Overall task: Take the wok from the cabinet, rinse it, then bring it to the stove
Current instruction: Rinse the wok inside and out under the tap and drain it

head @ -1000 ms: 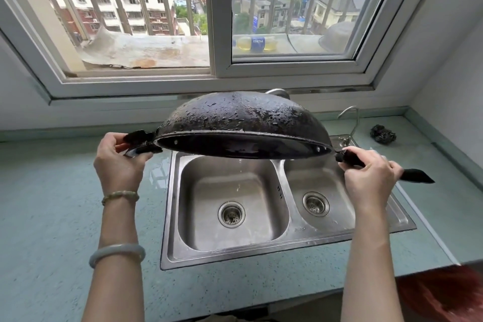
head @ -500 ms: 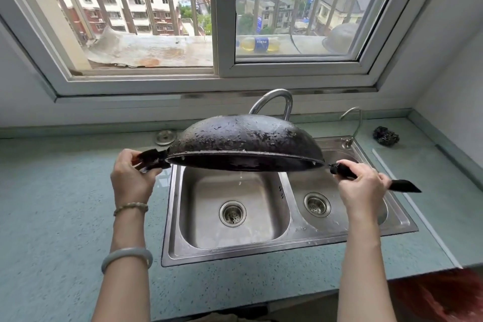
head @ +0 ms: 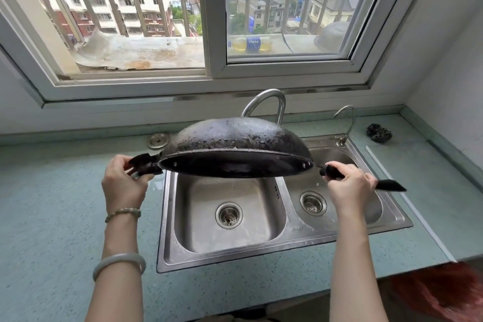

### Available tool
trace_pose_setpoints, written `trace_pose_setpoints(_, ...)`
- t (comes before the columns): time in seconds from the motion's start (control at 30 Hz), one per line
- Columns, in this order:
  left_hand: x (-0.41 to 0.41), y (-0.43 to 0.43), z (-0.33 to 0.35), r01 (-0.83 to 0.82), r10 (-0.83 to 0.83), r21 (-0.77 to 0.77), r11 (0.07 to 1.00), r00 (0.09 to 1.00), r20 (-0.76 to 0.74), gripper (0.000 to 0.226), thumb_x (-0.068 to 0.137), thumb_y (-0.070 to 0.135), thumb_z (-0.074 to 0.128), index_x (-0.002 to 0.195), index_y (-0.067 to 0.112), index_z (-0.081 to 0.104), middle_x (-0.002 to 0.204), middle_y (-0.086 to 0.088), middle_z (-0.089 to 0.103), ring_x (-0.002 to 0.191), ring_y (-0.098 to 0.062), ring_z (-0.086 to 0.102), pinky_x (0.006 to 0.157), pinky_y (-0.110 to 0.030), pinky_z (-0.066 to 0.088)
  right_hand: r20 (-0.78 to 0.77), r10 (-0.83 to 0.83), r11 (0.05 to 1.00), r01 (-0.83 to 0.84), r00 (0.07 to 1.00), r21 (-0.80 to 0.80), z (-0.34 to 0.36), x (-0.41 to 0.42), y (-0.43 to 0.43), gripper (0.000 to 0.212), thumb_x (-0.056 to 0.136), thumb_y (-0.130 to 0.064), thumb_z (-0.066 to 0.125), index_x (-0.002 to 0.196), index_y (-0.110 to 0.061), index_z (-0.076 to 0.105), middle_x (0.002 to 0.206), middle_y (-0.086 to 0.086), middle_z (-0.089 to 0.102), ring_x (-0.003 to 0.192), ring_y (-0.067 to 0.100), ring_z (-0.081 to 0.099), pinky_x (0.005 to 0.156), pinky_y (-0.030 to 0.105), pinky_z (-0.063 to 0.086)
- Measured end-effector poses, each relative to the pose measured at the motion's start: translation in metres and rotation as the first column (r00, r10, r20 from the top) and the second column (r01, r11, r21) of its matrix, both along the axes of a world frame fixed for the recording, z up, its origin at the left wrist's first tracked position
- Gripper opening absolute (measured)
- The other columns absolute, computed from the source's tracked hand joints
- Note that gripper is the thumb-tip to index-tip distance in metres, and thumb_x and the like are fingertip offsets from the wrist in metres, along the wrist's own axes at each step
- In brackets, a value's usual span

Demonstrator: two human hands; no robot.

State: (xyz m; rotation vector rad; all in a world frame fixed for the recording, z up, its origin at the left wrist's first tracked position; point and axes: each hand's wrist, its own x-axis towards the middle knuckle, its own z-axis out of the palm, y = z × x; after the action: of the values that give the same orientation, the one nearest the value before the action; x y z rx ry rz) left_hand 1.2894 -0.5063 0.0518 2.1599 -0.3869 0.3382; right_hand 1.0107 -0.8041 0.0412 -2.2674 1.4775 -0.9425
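**Wok rinsed; carry to stove outstanding**

I hold the black round iron wok point(head: 235, 144) upside down above the stainless steel double sink point(head: 235, 261). My left hand point(head: 122, 185) has its grip clenched round the short side handle point(head: 146, 163), and my right hand point(head: 350, 191) round the long handle point(head: 389, 185). Droplets suggest rinsing is done. The curved chrome faucet point(head: 269, 97) stands close behind. The green counter point(head: 52, 217) offers room on both sides.

Both arms extended forward, forearms near-parallel. Left hand point(head: 122, 183) at 9 o'clock of wok point(head: 235, 144), gripping short handle point(head: 143, 165). Right hand point(head: 350, 188) at 3 o'clock, fist wrapped round long handle point(head: 389, 185), knuckles up.
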Motion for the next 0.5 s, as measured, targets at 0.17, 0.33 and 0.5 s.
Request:
trace_pose_setpoints(0.17,0.003,-0.008,0.021,0.010,-0.005,-0.075,0.997,0.998,0.056,0.043,0.064,-0.001,0.081,0.099,0.000,0.057,0.106,-0.020,0.061,0.092,-0.017,0.053,0.084,-0.026,0.045,0.052,0.013,0.998,-0.010,0.999,-0.061,0.026,0.007,-0.007,0.023,0.073,-0.008,0.071,0.089,-0.024,0.074,0.088,0.006,0.071,0.087,0.027,0.058,0.082,0.031,0.022)
trace_pose_setpoints(0.33,0.011,-0.005,0.000,0.016,-0.016,0.008,1.000,1.000,0.012,0.041,0.061,-0.001,0.084,0.092,0.000,0.057,0.100,-0.020,0.062,0.093,-0.032,0.059,0.081,-0.032,0.045,0.027,-0.017,0.993,0.014,0.999,0.121,-0.009,0.009,0.005,0.024,0.071,-0.005,0.073,0.088,-0.022,0.075,0.089,0.009,0.071,0.086,0.029,0.056,0.086,0.035,0.025)
trace_pose_setpoints(0.5,0.008,-0.004,-0.004,0.012,-0.011,0.027,1.000,0.999,-0.033,0.040,0.061,0.000,0.084,0.092,0.001,0.058,0.100,-0.019,0.063,0.096,-0.032,0.058,0.083,-0.034,0.044,-0.030,0.004,0.998,-0.002,1.000,0.066,0.000,0.010,-0.001,0.025,0.071,-0.006,0.072,0.089,-0.022,0.075,0.088,0.008,0.071,0.087,0.029,0.056,0.086,0.034,0.024)
